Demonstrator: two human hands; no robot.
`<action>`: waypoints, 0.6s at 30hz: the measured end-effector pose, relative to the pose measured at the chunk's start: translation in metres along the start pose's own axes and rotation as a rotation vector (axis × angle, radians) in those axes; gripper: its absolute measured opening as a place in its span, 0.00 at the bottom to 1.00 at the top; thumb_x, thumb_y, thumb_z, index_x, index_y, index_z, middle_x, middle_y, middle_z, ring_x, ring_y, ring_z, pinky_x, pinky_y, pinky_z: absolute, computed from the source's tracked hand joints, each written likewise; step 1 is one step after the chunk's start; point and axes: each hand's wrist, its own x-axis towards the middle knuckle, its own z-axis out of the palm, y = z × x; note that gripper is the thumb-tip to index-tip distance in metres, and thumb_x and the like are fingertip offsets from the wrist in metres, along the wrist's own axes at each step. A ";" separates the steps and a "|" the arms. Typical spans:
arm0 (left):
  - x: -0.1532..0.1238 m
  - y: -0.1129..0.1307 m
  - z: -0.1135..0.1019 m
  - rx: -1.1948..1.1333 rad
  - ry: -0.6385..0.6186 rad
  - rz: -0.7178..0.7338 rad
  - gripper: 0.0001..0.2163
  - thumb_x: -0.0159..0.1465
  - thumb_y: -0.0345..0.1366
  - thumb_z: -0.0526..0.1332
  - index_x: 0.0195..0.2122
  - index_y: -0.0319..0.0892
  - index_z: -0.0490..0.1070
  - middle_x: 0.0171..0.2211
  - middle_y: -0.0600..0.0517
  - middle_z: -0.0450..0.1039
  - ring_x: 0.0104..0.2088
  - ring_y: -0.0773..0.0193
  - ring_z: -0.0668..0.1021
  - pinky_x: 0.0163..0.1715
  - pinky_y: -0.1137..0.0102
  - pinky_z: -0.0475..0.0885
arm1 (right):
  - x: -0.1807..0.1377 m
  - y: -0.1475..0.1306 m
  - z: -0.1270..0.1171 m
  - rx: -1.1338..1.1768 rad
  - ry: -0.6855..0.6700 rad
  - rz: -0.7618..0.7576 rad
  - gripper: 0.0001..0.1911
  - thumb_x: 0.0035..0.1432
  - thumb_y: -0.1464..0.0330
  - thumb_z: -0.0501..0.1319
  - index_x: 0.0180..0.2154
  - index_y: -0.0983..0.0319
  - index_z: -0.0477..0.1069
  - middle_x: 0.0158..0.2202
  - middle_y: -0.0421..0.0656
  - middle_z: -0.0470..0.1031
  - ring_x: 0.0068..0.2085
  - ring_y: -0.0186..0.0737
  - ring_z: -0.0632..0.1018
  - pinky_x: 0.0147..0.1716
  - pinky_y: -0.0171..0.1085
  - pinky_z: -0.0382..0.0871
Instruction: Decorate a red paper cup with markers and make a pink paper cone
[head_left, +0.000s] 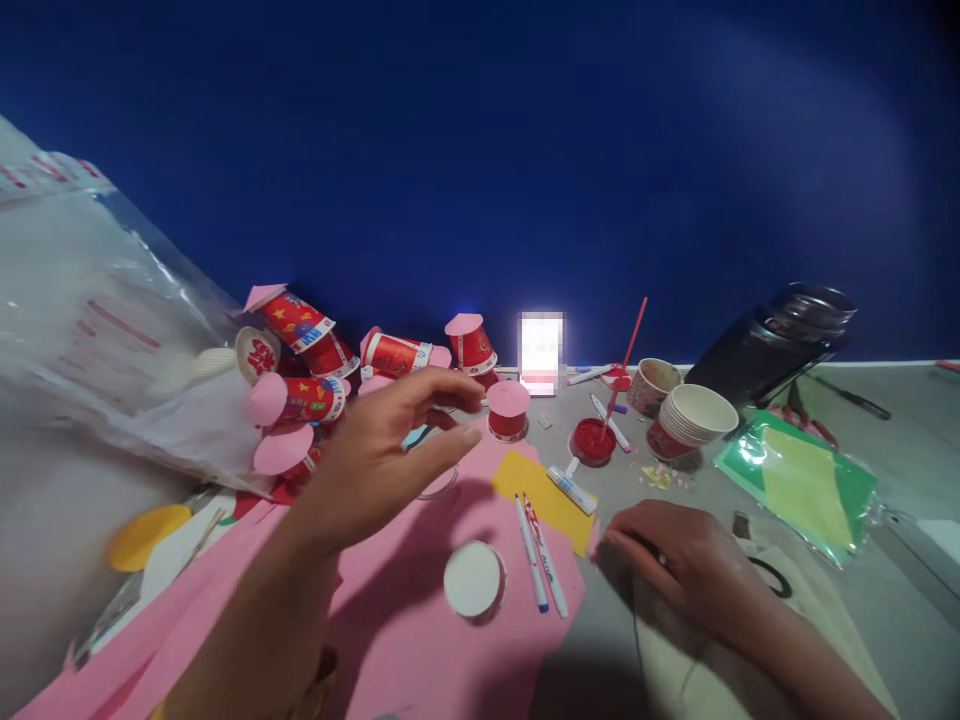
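Observation:
My left hand (405,435) hovers over the pink paper (397,600), thumb and fingers apart and nothing between them. Just beyond its fingertips stands a small red paper cup (508,425) with a round pink paper top. My right hand (675,555) is low over the table's right side with its fingers curled together. A small pinkish edge shows by its fingertips; what they hold, if anything, is hidden. Between the hands are a white round disc (472,579), two markers (541,560) and a yellow paper sheet (525,490) with a glue tube (572,490) on it.
Several decorated red cups (300,400) are piled at left beside a clear plastic bag (127,330). At right are a red paint pot (593,441) with a stick, stacked paper cups (690,420), a black flask (772,340) and a green packet (802,485). A blue wall rises behind.

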 end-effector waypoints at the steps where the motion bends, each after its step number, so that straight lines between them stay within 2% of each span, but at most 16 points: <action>1: 0.018 -0.006 0.013 0.045 -0.038 -0.009 0.15 0.66 0.40 0.65 0.53 0.45 0.76 0.52 0.48 0.80 0.51 0.56 0.81 0.54 0.59 0.78 | 0.003 -0.002 0.001 0.015 -0.005 -0.002 0.22 0.78 0.61 0.50 0.34 0.58 0.77 0.28 0.41 0.81 0.28 0.38 0.79 0.30 0.37 0.64; 4: 0.050 -0.031 0.047 0.135 -0.135 0.035 0.23 0.65 0.38 0.65 0.61 0.46 0.69 0.65 0.44 0.69 0.65 0.51 0.73 0.64 0.53 0.71 | 0.011 -0.005 0.008 0.086 -0.004 -0.014 0.21 0.78 0.63 0.51 0.34 0.58 0.76 0.28 0.41 0.80 0.29 0.37 0.78 0.31 0.36 0.62; 6: 0.060 -0.046 0.063 0.201 -0.227 0.028 0.29 0.63 0.39 0.67 0.65 0.46 0.65 0.69 0.42 0.65 0.68 0.46 0.69 0.66 0.49 0.68 | 0.014 -0.004 0.018 0.112 0.021 -0.020 0.23 0.78 0.63 0.50 0.31 0.59 0.75 0.27 0.41 0.79 0.28 0.37 0.77 0.31 0.36 0.61; 8: 0.066 -0.056 0.074 0.283 -0.258 -0.003 0.32 0.62 0.39 0.67 0.67 0.45 0.62 0.70 0.39 0.63 0.70 0.42 0.67 0.65 0.45 0.68 | 0.014 -0.002 0.028 0.106 0.068 -0.011 0.24 0.78 0.62 0.50 0.31 0.60 0.74 0.25 0.42 0.77 0.28 0.38 0.76 0.31 0.37 0.59; 12: 0.075 -0.068 0.086 0.364 -0.237 -0.067 0.41 0.60 0.41 0.69 0.72 0.45 0.54 0.73 0.37 0.58 0.71 0.37 0.66 0.64 0.44 0.69 | 0.008 0.004 0.043 0.164 0.104 0.027 0.21 0.77 0.62 0.51 0.31 0.60 0.74 0.26 0.42 0.78 0.28 0.37 0.75 0.31 0.36 0.58; 18: 0.072 -0.083 0.105 0.376 -0.132 -0.121 0.45 0.57 0.40 0.71 0.73 0.41 0.51 0.70 0.33 0.59 0.68 0.34 0.69 0.61 0.44 0.70 | 0.003 0.010 0.045 0.245 0.074 0.087 0.17 0.75 0.64 0.54 0.33 0.59 0.74 0.28 0.41 0.80 0.30 0.36 0.77 0.32 0.36 0.60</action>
